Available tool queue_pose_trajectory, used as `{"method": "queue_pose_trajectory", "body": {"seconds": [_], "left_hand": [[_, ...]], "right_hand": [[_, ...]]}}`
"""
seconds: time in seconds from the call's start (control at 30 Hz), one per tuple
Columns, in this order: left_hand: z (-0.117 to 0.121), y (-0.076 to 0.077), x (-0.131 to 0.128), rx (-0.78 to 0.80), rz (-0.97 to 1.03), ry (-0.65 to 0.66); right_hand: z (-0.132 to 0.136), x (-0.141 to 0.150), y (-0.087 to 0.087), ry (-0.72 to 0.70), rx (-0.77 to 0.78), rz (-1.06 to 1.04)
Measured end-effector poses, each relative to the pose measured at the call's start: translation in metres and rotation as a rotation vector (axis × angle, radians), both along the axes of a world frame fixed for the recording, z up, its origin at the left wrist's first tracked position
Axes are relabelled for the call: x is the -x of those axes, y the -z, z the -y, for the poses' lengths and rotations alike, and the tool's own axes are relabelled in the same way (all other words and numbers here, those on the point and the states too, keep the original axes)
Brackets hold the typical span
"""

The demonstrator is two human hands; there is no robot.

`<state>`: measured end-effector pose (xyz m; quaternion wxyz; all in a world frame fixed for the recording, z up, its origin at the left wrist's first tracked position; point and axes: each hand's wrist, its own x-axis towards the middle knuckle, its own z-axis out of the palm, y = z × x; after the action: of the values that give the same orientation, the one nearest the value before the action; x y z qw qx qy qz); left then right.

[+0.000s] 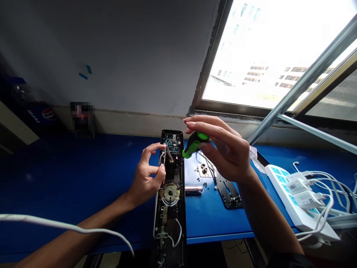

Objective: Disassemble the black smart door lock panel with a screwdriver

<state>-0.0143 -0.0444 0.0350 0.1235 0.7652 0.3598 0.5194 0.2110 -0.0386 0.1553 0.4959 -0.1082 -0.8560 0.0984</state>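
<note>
**Screwdriver [194,144] held just beside an open door lock [170,219]**

The door lock lies face down and opened on a blue table [69,178], its long black case showing a circuit board [172,143] at the far end and a round metal part [170,193] near the middle. Thin white wires [167,152] loop out of it.

The right hand [223,149] is above the table just right of the lock, its fingers closed around the green and black handle of the screwdriver. The left hand [146,175] is beside the lock, with its fingers curled and their tips at the wires. I cannot tell whether they are gripping one.

To the right lie a black metal plate [227,190], a shiny metal cylinder [193,190], a small bracket [204,170] and scattered little screws [205,184]. Farther right, a white power strip [290,197] holds white chargers [299,186] with a tangle of cables. A white cable [55,221] crosses the left forearm in the foreground.

Behind the table is a grey, scuffed wall [111,56] with a blurred patch [82,119] against it, and a bright window [264,56] with a metal frame looks out on pale buildings.
</note>
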Motion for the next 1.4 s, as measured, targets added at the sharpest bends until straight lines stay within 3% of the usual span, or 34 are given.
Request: {"method": "queue_pose_trajectory", "body": {"seconds": [0.27,0.37,0.47,0.6,0.73,0.9,1.0,1.13,1.27,1.4], "left_hand": [[0.000,0.001,0.001,0.026,0.046,0.017],[0.001,0.000,0.000,0.025,0.007,-0.001],[0.002,-0.002,-0.002,-0.010,-0.030,-0.031],[0.000,0.000,-0.005,-0.076,-0.003,-0.024],[-0.001,0.005,-0.004,0.050,0.118,0.040],[0.000,0.007,-0.001,0.195,0.192,0.095],[0.001,0.006,0.000,0.244,0.186,0.107],[0.002,0.002,-0.001,0.193,0.095,0.039],[0.002,-0.002,-0.002,0.153,0.078,0.064],[0.002,-0.001,-0.001,0.139,0.117,0.058]], "right_hand": [[-0.005,0.002,0.003,-0.007,-0.041,-0.086],[-0.002,0.001,0.001,-0.004,-0.023,-0.010],[0.001,0.001,-0.001,-0.038,0.030,0.045],[-0.004,0.002,0.001,-0.040,-0.004,-0.052],[-0.009,0.001,0.003,-0.019,-0.058,-0.069],[-0.009,0.002,0.004,0.129,-0.138,-0.074],[-0.008,0.004,0.005,0.122,-0.127,-0.034],[-0.006,0.004,0.005,0.070,-0.094,-0.031],[-0.004,0.002,0.005,0.003,-0.015,-0.015],[-0.004,0.003,0.003,0.022,-0.121,-0.040]]}}
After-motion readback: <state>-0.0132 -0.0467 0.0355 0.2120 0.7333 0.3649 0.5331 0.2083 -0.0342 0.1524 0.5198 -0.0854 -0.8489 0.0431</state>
